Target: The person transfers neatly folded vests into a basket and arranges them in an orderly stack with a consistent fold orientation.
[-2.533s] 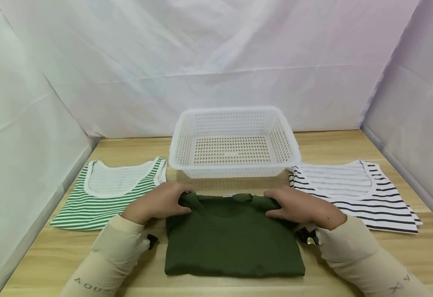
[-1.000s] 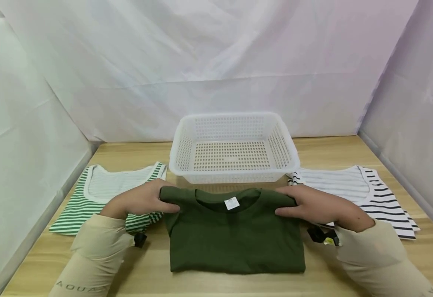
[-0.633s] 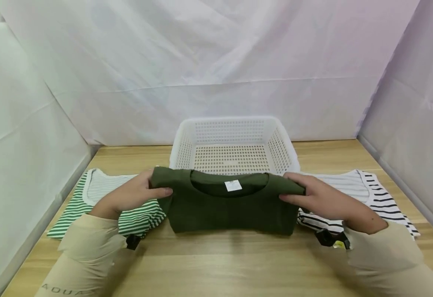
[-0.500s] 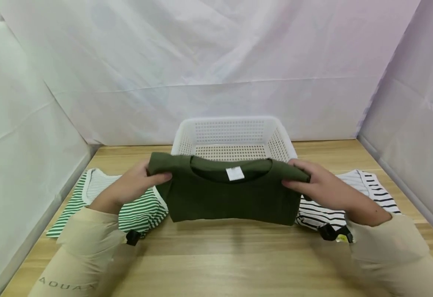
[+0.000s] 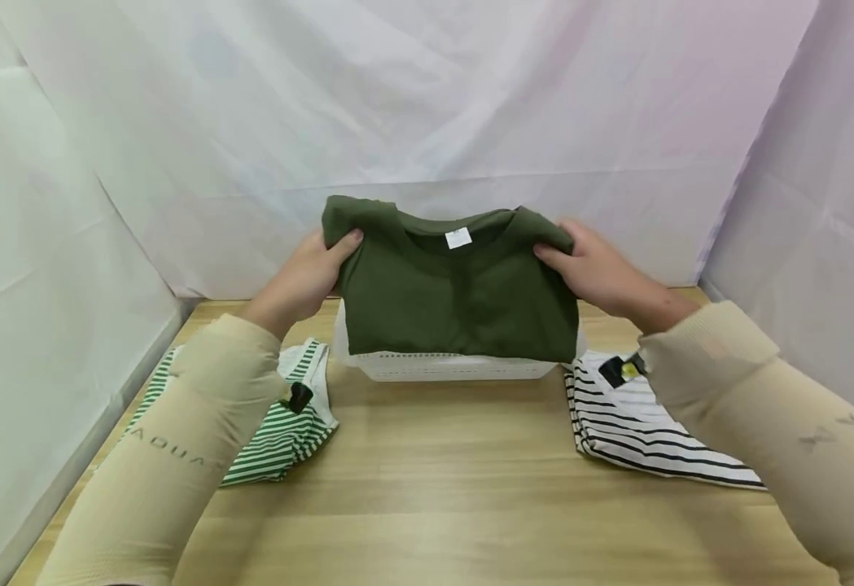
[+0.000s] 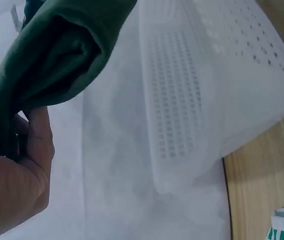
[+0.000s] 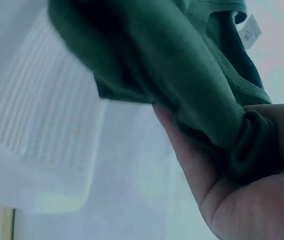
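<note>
A folded dark green T-shirt (image 5: 456, 301) with a white neck label hangs in the air in front of and over the white plastic basket (image 5: 456, 368). My left hand (image 5: 313, 273) pinches its left shoulder, thumb on the near side. At the opposite shoulder my right hand (image 5: 598, 268) grips the cloth the same way. In the left wrist view the shirt's rolled fold (image 6: 67, 55) stands out beside the basket's slotted wall (image 6: 174, 95). The right wrist view has the cloth (image 7: 182, 75) bunched between thumb and fingers. Most of the basket's inside is hidden behind the shirt.
On the wooden table (image 5: 441, 472), a green-striped shirt (image 5: 287, 439) lies folded at the left, partly under my left sleeve. A black-striped shirt (image 5: 639, 431) lies folded at the right. White cloth walls (image 5: 427, 98) stand behind and on both sides.
Both hands have lifted the green T-shirt off the table and carried it forward and up to the basket. The basket and both striped shirts have stayed in place.
</note>
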Motion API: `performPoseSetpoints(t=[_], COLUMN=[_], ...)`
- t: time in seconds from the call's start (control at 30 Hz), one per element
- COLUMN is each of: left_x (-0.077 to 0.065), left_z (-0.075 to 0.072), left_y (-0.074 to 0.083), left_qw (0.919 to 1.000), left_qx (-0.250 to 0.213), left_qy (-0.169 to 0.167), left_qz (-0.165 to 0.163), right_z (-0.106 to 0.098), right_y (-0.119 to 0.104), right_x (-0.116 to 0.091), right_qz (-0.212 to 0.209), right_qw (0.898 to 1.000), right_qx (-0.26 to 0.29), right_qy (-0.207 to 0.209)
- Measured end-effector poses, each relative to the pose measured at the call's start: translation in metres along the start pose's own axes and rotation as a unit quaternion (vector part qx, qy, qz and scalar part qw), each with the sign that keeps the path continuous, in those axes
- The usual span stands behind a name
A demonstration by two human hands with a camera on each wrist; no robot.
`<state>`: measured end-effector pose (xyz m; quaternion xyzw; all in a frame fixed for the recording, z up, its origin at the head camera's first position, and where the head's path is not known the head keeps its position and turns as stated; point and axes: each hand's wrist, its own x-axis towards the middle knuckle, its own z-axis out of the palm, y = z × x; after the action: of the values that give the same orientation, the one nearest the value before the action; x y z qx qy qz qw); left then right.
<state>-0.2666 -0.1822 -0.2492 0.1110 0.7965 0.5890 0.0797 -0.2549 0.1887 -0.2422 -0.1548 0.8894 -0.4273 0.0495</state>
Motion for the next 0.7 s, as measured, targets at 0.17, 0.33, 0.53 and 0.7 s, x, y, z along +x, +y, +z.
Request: performPoseSetpoints(t=[0.17, 0.33, 0.53, 0.7], left_x=[0.025, 0.033, 0.038, 0.045], left_z=[0.003, 0.010, 0.020, 0.028], left_y=[-0.018, -0.036, -0.046, -0.047], left_qw=[0.9987, 0.9945, 0.9848, 0.9606], left_qx=[0.026, 0.045, 0.103, 0.227], left_qy=[-0.007, -0.046, -0.077, -0.075], left_qz=[-0.044, -0.083, -0.117, -0.142], right_z=[0.014, 0.029, 0.041, 0.052], right_y=[0.018, 0.031, 0.042, 0.046], right_x=[0.035, 0.050, 0.052, 0.051], right_qz=[0.034, 0.064, 0.097, 0.092], right_qw=[0.999, 0.994, 0.981, 0.973], right_qx=[-0.030, -0.062, -0.122, -0.179], right_qy=[-0.022, -0.063, -0.115, -0.117])
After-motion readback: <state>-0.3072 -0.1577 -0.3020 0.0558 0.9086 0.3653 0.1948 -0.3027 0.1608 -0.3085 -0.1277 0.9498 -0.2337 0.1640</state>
